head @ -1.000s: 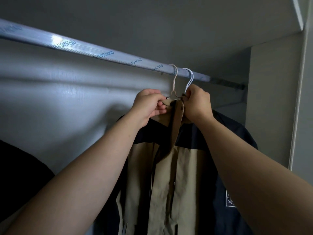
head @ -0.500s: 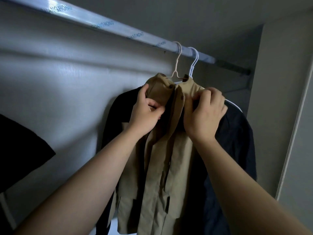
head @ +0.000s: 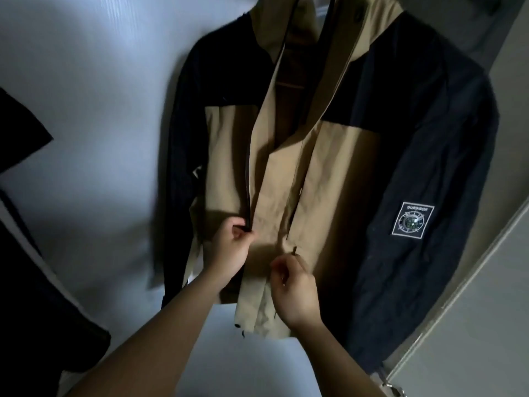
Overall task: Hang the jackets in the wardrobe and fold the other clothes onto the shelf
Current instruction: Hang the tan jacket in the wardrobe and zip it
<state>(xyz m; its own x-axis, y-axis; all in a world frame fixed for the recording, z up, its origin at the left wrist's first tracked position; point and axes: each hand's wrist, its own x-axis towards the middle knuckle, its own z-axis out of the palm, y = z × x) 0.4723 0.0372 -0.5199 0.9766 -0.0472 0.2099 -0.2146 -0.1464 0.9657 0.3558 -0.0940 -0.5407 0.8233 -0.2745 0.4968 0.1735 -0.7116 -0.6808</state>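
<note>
A tan and navy jacket hangs front-open inside a dim wardrobe, flat against the pale, smooth back wall. Its top runs out of view, so what it hangs from cannot be seen. The chest and front are tan; the shoulders and sleeves are dark navy. A square patch with a round emblem sits on the sleeve at the right.

Two bare arms reach up from below. The left hand has its grip pinched on the dark zip edge of one tan front panel, low on the jacket. The right hand, just beside it, has its fingers curled and its grip closed on the other front edge, just under a small dark tab.

A dark garment hangs at the far left. A pale side panel of the wardrobe rises at the right, close to the navy sleeve.
</note>
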